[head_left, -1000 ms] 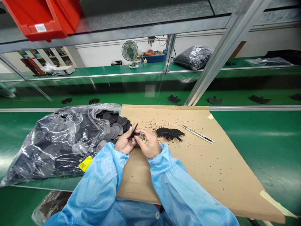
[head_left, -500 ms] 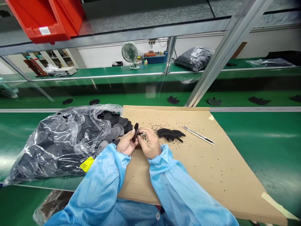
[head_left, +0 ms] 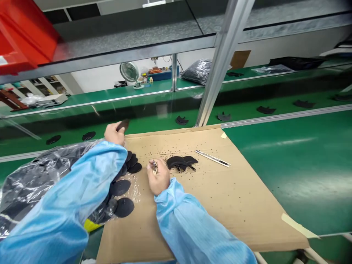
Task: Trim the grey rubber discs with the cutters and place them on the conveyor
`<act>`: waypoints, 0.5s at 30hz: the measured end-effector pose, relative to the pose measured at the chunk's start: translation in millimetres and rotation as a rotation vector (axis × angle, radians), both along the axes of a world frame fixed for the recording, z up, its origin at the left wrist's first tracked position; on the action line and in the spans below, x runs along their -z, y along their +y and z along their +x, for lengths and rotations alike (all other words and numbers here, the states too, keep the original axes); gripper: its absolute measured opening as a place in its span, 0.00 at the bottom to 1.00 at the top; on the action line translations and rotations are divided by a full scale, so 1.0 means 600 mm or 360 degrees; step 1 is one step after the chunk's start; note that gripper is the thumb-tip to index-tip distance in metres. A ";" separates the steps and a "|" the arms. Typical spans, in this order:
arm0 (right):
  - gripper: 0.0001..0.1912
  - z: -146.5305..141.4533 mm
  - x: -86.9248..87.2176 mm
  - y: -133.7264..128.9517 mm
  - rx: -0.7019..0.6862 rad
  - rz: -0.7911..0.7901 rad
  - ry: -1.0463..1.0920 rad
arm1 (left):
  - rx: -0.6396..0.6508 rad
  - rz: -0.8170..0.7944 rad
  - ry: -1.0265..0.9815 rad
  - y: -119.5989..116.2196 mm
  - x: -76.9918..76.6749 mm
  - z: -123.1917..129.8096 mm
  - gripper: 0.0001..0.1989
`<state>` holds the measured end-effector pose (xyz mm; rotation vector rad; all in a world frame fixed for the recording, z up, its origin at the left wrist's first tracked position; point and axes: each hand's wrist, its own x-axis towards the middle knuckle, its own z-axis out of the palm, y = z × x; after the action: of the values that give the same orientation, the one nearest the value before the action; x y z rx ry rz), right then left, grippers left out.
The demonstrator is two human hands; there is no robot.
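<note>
My left hand (head_left: 114,134) is closed on a dark flat plastic piece (head_left: 123,125), held near the far left corner of the cardboard sheet (head_left: 220,205). Closed around a small shiny metal tool (head_left: 155,168) is my right hand (head_left: 158,176); the fingers hide most of the tool, so its exact kind does not show. Just right of that hand lie curved black plastic parts (head_left: 178,162) with thin prongs. Black round discs (head_left: 124,207) spill from a clear plastic bag (head_left: 33,183) under my left forearm.
A utility knife (head_left: 213,158) lies on the cardboard among scattered black crumbs. Beyond it, a green belt (head_left: 154,121) carries spaced black parts (head_left: 182,120). A metal post (head_left: 217,66) rises at the cardboard's far edge. A red bin (head_left: 30,36) sits on the upper shelf.
My hands have parted. The left moved forward and left with the dark piece, towards the belt; the right stays over the cardboard with the metal tool. The camera view has turned right.
</note>
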<state>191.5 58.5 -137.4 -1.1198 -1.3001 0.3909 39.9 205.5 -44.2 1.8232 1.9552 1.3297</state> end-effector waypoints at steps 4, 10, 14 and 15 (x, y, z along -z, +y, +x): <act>0.06 -0.003 0.001 -0.002 0.0019 -0.0049 0.0038 | -0.0151 -0.0038 0.0465 0.088 -0.022 -0.016 0.16; 0.07 -0.004 -0.004 -0.005 0.0076 -0.0126 0.0217 | -0.0218 -0.0351 0.0870 0.164 -0.004 -0.015 0.13; 0.06 -0.017 -0.004 -0.002 0.0204 -0.0171 0.0500 | -0.0066 -0.0456 0.0963 0.201 0.019 0.073 0.21; 0.06 -0.023 -0.003 0.000 0.0237 -0.0187 0.0585 | 0.0058 -0.0479 0.0962 0.210 0.026 0.110 0.22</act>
<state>177.5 58.2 -135.8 -1.1711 -0.8752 0.5392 105.8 331.3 -59.6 2.2502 2.2106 0.4481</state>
